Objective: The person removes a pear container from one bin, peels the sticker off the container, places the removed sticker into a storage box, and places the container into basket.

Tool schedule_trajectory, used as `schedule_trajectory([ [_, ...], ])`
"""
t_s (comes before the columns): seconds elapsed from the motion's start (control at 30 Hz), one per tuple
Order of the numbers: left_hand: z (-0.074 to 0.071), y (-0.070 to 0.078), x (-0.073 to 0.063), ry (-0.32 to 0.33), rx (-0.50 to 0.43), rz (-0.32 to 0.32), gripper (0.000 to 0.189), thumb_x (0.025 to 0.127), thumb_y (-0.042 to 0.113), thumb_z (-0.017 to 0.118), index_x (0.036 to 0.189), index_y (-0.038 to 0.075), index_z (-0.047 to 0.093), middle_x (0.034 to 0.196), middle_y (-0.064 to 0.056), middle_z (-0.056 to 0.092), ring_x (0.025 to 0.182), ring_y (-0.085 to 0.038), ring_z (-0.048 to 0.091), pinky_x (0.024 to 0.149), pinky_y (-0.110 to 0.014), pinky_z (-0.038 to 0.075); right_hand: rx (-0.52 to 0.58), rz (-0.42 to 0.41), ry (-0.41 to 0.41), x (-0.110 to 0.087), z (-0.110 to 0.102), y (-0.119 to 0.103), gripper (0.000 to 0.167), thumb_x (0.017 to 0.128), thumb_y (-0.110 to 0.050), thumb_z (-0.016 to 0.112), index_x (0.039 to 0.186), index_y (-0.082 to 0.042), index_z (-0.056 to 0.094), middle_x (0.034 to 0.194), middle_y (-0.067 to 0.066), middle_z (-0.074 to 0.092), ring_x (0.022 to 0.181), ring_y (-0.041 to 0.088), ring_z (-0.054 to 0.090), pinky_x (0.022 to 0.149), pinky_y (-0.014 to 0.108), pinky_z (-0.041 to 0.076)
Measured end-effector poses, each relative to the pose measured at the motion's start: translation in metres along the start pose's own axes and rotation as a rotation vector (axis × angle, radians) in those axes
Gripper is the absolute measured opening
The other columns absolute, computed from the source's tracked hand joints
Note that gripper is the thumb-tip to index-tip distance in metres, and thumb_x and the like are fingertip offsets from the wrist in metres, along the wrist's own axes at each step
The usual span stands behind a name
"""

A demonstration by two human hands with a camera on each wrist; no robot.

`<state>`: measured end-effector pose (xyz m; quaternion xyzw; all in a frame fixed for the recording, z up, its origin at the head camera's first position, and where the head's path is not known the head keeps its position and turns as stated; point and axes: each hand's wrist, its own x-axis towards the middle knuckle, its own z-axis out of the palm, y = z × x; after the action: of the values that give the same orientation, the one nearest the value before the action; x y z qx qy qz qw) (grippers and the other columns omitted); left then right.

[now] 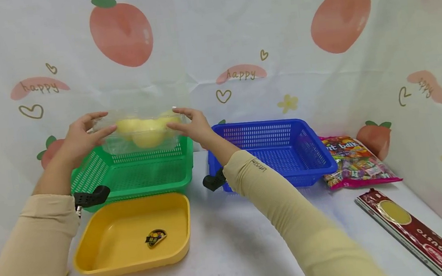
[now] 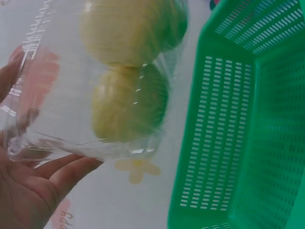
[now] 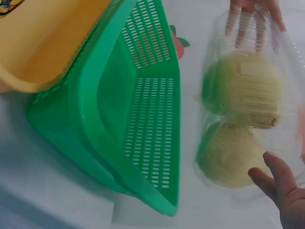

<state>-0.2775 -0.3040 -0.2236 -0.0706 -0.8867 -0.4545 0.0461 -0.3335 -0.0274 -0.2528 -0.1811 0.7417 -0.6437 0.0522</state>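
Observation:
A clear plastic box (image 1: 120, 146) with pale yellow, round, fruit-like pieces (image 1: 148, 134) inside is held up over the back of the green basket (image 1: 148, 175). At its left end my left hand (image 1: 79, 143) grips the side, thumb and fingers apart around the edge. My right hand (image 1: 197, 126) holds the opposite end, its thumb and fingertips on the plastic. In the right wrist view, a pale label (image 3: 257, 90) shows on the box. The left wrist view has the box (image 2: 57, 129) tilted beside the green basket, which contains nothing.
A yellow tray (image 1: 123, 242) with a small dark badge-like piece (image 1: 156, 238) sits before the green basket. To the right stand a blue basket (image 1: 275, 154), a colourful candy bag (image 1: 354, 160) and a long dark red package (image 1: 412, 230). A printed cloth (image 1: 202, 32) hangs behind.

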Motion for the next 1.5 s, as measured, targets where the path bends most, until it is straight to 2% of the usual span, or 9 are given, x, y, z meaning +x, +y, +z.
schedule_trajectory([
  [0.13, -0.004, -0.004, 0.001, -0.092, 0.006, -0.04, 0.071, 0.094, 0.04, 0.049, 0.149, 0.009, 0.016, 0.156, -0.021, 0.0, 0.14, -0.042, 0.013, 0.105, -0.058, 0.031, 0.018, 0.053, 0.019, 0.001, 0.003, 0.002, 0.051, 0.087, -0.022, 0.065, 0.135, -0.02, 0.049, 0.152, 0.006, 0.029, 0.125, 0.023, 0.051, 0.089, 0.03, 0.052],
  [0.27, -0.007, -0.012, 0.003, -0.157, 0.027, -0.078, 0.075, 0.094, 0.043, 0.048, 0.149, 0.008, 0.012, 0.154, -0.026, 0.009, 0.136, -0.042, 0.023, 0.105, -0.057, 0.031, 0.017, 0.061, 0.028, 0.005, 0.007, 0.011, 0.048, 0.088, -0.021, 0.064, 0.134, -0.018, 0.051, 0.15, 0.008, 0.033, 0.129, 0.023, 0.046, 0.091, 0.033, 0.052],
  [0.4, -0.011, -0.019, 0.006, -0.192, 0.037, -0.112, 0.078, 0.093, 0.045, 0.048, 0.149, 0.006, 0.01, 0.152, -0.028, 0.012, 0.136, -0.042, 0.023, 0.105, -0.057, 0.032, 0.023, 0.08, 0.004, 0.008, 0.012, 0.018, 0.046, 0.09, -0.018, 0.061, 0.135, -0.016, 0.05, 0.15, 0.01, 0.033, 0.135, 0.024, 0.039, 0.092, 0.034, 0.051],
  [0.57, -0.013, -0.022, 0.008, -0.22, 0.046, -0.137, 0.08, 0.092, 0.047, 0.049, 0.148, 0.003, 0.012, 0.152, -0.029, 0.013, 0.136, -0.043, 0.024, 0.106, -0.055, 0.031, 0.024, 0.126, -0.019, 0.009, 0.015, 0.02, 0.046, 0.092, -0.014, 0.057, 0.137, -0.014, 0.048, 0.148, 0.014, 0.035, 0.127, 0.026, 0.048, 0.093, 0.035, 0.051],
  [0.87, -0.01, -0.035, 0.009, -0.211, 0.125, -0.194, 0.082, 0.091, 0.048, 0.051, 0.146, -0.002, 0.016, 0.148, -0.034, 0.013, 0.126, -0.05, 0.034, 0.105, -0.058, 0.03, 0.009, 0.236, -0.099, 0.008, 0.017, 0.031, 0.044, 0.093, -0.008, 0.055, 0.136, -0.009, 0.048, 0.142, 0.016, 0.043, 0.117, 0.028, 0.057, 0.092, 0.033, 0.051],
  [1.13, -0.001, -0.044, 0.01, -0.18, 0.214, -0.207, 0.084, 0.091, 0.051, 0.048, 0.143, -0.009, 0.019, 0.144, -0.038, 0.019, 0.121, -0.05, 0.041, 0.103, -0.056, 0.036, 0.019, 0.301, -0.084, 0.008, 0.02, 0.037, 0.042, 0.09, 0.002, 0.055, 0.131, -0.005, 0.052, 0.142, 0.019, 0.042, 0.113, 0.029, 0.059, 0.094, 0.04, 0.049],
  [1.33, 0.002, -0.05, 0.007, -0.181, 0.288, -0.247, 0.085, 0.089, 0.054, 0.05, 0.14, -0.01, 0.026, 0.138, -0.037, 0.029, 0.105, -0.041, 0.054, 0.087, -0.045, 0.049, -0.024, 0.341, -0.1, 0.004, 0.024, 0.04, 0.041, 0.089, 0.0, 0.058, 0.13, -0.003, 0.054, 0.14, 0.019, 0.045, 0.11, 0.031, 0.06, 0.096, 0.042, 0.048],
  [1.43, 0.001, -0.049, 0.005, -0.205, 0.3, -0.253, 0.081, 0.091, 0.05, 0.05, 0.139, -0.012, 0.028, 0.107, -0.027, 0.052, 0.077, -0.025, 0.057, 0.072, -0.034, 0.05, -0.048, 0.341, -0.102, 0.004, 0.026, 0.042, 0.039, 0.088, -0.001, 0.059, 0.127, -0.004, 0.056, 0.137, 0.018, 0.048, 0.107, 0.03, 0.062, 0.093, 0.043, 0.049],
  [1.5, 0.0, -0.048, 0.004, -0.227, 0.318, -0.263, 0.076, 0.093, 0.045, 0.05, 0.138, -0.012, 0.028, 0.076, -0.011, 0.052, 0.058, -0.014, 0.048, 0.061, -0.027, 0.045, -0.08, 0.328, -0.106, 0.003, 0.027, 0.043, 0.037, 0.089, -0.004, 0.06, 0.126, -0.005, 0.058, 0.136, 0.017, 0.049, 0.094, 0.026, 0.066, 0.091, 0.042, 0.051],
])
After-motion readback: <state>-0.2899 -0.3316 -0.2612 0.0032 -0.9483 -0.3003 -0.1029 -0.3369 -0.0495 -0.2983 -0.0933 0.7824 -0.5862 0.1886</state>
